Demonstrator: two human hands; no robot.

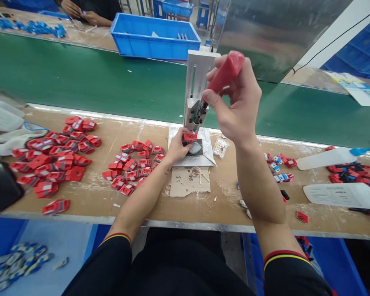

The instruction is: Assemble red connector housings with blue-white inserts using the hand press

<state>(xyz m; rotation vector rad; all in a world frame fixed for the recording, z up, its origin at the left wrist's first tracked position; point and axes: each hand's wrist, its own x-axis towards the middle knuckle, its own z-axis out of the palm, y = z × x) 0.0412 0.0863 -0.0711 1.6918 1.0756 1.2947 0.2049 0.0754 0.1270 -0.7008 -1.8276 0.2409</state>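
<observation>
My right hand (pixel 239 100) is wrapped round the red lever handle (pixel 228 72) of a small hand press (pixel 193 109). The handle slants up toward me. Low at the press, my left hand (pixel 180 147) pinches a red plastic part (pixel 190 137) under the press tip. Whether the tip touches the part I cannot tell. Just below that part, a rounded grey piece (pixel 195 148) sits on the dark block of the press's metal base plate (pixel 208 139). Part of the left fingers is hidden behind the red part.
Red plastic parts lie in a big pile (pixel 54 156) and a smaller group (pixel 132 164) at left. Cotton swabs (pixel 220 148) and a cardboard piece (pixel 179 187) are near the base. White bottles (pixel 339 195) lie at right. Beyond are a green belt (pixel 111 82), a blue crate (pixel 156 45) and another person's hands (pixel 83 14).
</observation>
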